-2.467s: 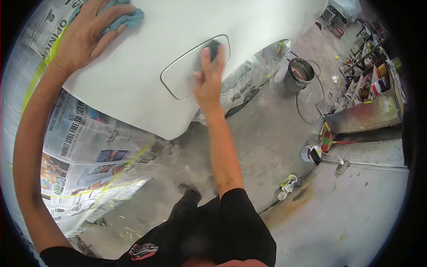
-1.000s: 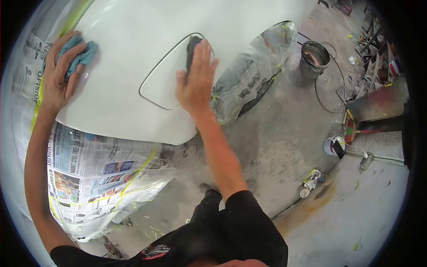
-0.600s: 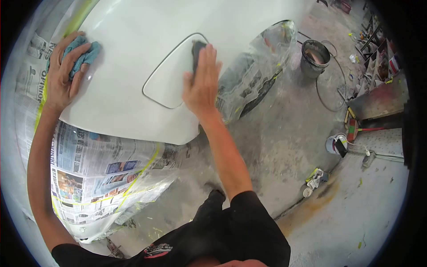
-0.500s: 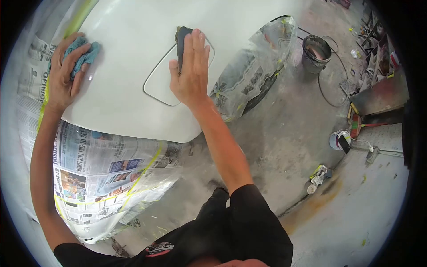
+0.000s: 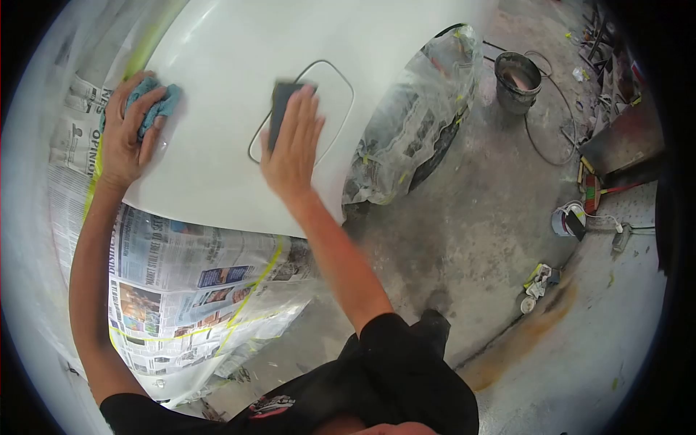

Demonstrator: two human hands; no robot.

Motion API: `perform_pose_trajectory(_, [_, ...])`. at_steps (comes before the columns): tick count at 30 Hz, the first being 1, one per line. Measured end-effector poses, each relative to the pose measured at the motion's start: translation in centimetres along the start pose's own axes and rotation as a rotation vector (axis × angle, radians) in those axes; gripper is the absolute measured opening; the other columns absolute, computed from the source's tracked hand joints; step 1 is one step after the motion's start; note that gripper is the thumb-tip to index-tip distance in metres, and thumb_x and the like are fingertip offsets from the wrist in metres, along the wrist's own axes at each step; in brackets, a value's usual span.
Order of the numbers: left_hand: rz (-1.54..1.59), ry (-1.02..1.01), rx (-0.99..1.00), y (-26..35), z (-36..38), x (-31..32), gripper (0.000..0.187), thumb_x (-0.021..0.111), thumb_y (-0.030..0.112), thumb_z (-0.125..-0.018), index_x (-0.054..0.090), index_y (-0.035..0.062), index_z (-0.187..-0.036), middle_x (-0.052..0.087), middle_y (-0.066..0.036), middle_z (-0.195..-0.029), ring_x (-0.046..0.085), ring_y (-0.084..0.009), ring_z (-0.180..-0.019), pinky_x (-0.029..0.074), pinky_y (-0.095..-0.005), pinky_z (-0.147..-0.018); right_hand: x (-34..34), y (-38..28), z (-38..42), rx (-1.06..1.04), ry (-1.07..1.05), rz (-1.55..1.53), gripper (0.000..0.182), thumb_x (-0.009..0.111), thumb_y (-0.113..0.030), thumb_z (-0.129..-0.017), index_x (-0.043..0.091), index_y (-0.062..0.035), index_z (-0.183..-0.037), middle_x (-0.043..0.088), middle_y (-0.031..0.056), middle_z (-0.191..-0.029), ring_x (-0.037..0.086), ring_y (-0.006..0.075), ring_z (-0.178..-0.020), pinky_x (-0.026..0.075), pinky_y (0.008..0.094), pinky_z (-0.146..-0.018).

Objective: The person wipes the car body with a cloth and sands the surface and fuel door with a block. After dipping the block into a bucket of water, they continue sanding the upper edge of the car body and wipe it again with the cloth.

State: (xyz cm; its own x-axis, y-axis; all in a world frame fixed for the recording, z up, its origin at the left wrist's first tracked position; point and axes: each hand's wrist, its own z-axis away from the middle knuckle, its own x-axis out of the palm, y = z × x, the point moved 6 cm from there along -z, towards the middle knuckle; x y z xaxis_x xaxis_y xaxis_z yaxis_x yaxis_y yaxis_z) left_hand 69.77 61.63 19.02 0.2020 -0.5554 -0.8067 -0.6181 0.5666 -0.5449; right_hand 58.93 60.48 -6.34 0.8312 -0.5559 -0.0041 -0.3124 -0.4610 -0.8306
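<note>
A white car body panel (image 5: 210,123) fills the upper left, with the outline of a rounded fuel flap (image 5: 335,90) in it. My right hand (image 5: 293,141) lies over a dark grey sanding block (image 5: 284,105), its fingers stretched along it and holding it flat on the flap's left side. The hand is slightly blurred. By the panel's left edge, my left hand (image 5: 129,134) has its fingers curled round a crumpled teal cloth (image 5: 156,109) that rests on the white surface. The palm side of each hand is hidden.
Taped newspaper (image 5: 196,268) covers the car below the panel. Plastic film (image 5: 406,130) masks the wheel area. On the concrete floor stand a black bucket (image 5: 517,90) beside a hose and a white tub (image 5: 568,220) near a broom (image 5: 593,192).
My right hand has slid the sanding block down and left across the flap. My left hand keeps the cloth by the panel edge. The whole view has shifted slightly.
</note>
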Motion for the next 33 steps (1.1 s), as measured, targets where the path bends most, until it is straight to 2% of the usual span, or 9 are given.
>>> perform_pose_trajectory(3, [-0.018, 0.020, 0.014, -0.1, 0.0, -0.2, 0.036, 0.067, 0.012, -0.090, 0.066, 0.0093, -0.126, 0.056, -0.017, -0.140, 0.050, -0.0382, -0.133, 0.038, -0.0480, -0.113, 0.5, 1.2, 1.9, -0.033, -0.093, 0.079, 0.084, 0.066, -0.027, -0.094, 0.023, 0.0076, -0.157, 0.017, 0.0309, -0.165, 0.020, 0.0499, -0.151, 0.019, 0.0688, -0.117])
perform_pose_trajectory(5, [-0.021, 0.021, 0.030, 0.0, 0.1, 0.0, 0.036, 0.067, 0.012, -0.090, 0.066, 0.0092, -0.125, 0.056, -0.017, -0.140, 0.050, -0.0385, -0.132, 0.038, -0.0478, -0.113, -1.2, 1.6, -2.7, -0.025, 0.024, 0.074, 0.082, 0.068, -0.026, -0.093, 0.027, 0.0059, -0.156, 0.022, 0.0287, -0.164, 0.023, 0.0484, -0.151, 0.019, 0.0698, -0.116])
perform_pose_trajectory(10, [0.028, 0.008, -0.001, 0.0, 0.0, -0.2, 0.037, 0.067, 0.013, -0.090, 0.066, 0.0095, -0.126, 0.056, -0.017, -0.140, 0.051, -0.0392, -0.132, 0.039, -0.0473, -0.112, -2.5, 3.8, -2.0, -0.072, -0.105, 0.173, 0.075, 0.060, -0.024, -0.097, 0.025, 0.0077, -0.156, 0.020, 0.0278, -0.164, 0.022, 0.0492, -0.151, 0.018, 0.0686, -0.117])
perform_pose_trajectory(14, [0.000, 0.015, 0.018, -0.1, 0.3, 0.0, 0.037, 0.067, 0.013, -0.090, 0.066, 0.0102, -0.127, 0.056, -0.016, -0.141, 0.051, -0.0386, -0.132, 0.039, -0.0472, -0.112, -1.7, 2.8, -4.1, -0.101, 0.015, -0.175, 0.070, 0.055, -0.023, -0.098, 0.028, 0.0064, -0.155, 0.023, 0.0268, -0.164, 0.021, 0.0473, -0.152, 0.014, 0.0689, -0.118])
perform_pose_trajectory(18, [-0.021, 0.023, 0.017, -0.2, 0.0, 0.0, 0.037, 0.067, 0.013, -0.090, 0.066, 0.0103, -0.126, 0.056, -0.016, -0.140, 0.051, -0.0382, -0.132, 0.039, -0.0475, -0.112, -4.2, 5.1, -3.0, -0.141, -0.116, 0.118, 0.071, 0.055, -0.023, -0.098, 0.028, 0.0103, -0.154, 0.025, 0.0302, -0.162, 0.023, 0.0480, -0.151, 0.017, 0.0675, -0.119])
perform_pose_trajectory(22, [-0.004, 0.040, 0.007, -0.1, 0.1, 0.0, 0.035, 0.067, 0.012, -0.090, 0.066, 0.0102, -0.125, 0.056, -0.016, -0.140, 0.051, -0.0385, -0.132, 0.039, -0.0476, -0.112, -2.3, 3.4, -4.3, -0.105, 0.033, -0.134, 0.070, 0.057, -0.021, -0.097, 0.029, 0.0059, -0.155, 0.028, 0.0268, -0.162, 0.026, 0.0468, -0.150, 0.018, 0.0693, -0.117])
perform_pose_trajectory(26, [-0.021, 0.027, 0.022, -0.3, -0.1, -0.1, 0.036, 0.067, 0.012, -0.090, 0.066, 0.0106, -0.126, 0.056, -0.016, -0.141, 0.051, -0.0385, -0.132, 0.040, -0.0478, -0.111, -4.3, 5.8, -2.9, -0.144, -0.145, 0.104, 0.071, 0.057, -0.021, -0.097, 0.028, 0.0093, -0.154, 0.028, 0.0300, -0.161, 0.026, 0.0482, -0.149, 0.018, 0.0682, -0.118])
perform_pose_trajectory(30, [-0.012, 0.022, 0.016, 0.1, 0.1, 0.0, 0.037, 0.067, 0.012, -0.090, 0.066, 0.0106, -0.127, 0.056, -0.017, -0.141, 0.051, -0.0386, -0.132, 0.040, -0.0479, -0.111, -2.5, 3.3, -4.2, -0.129, 0.020, -0.079, 0.071, 0.059, -0.025, -0.096, 0.031, 0.0054, -0.154, 0.029, 0.0267, -0.162, 0.027, 0.0447, -0.150, 0.019, 0.0688, -0.117])
perform_pose_trajectory(33, [-0.029, 0.025, 0.013, -0.1, 0.2, 0.2, 0.037, 0.067, 0.013, -0.090, 0.066, 0.0111, -0.127, 0.056, -0.017, -0.141, 0.051, -0.0390, -0.132, 0.040, -0.0477, -0.111, -3.9, 4.4, -4.1, -0.206, -0.139, 0.033, 0.073, 0.059, -0.026, -0.097, 0.029, 0.0078, -0.154, 0.028, 0.0287, -0.162, 0.026, 0.0474, -0.150, 0.019, 0.0671, -0.118])
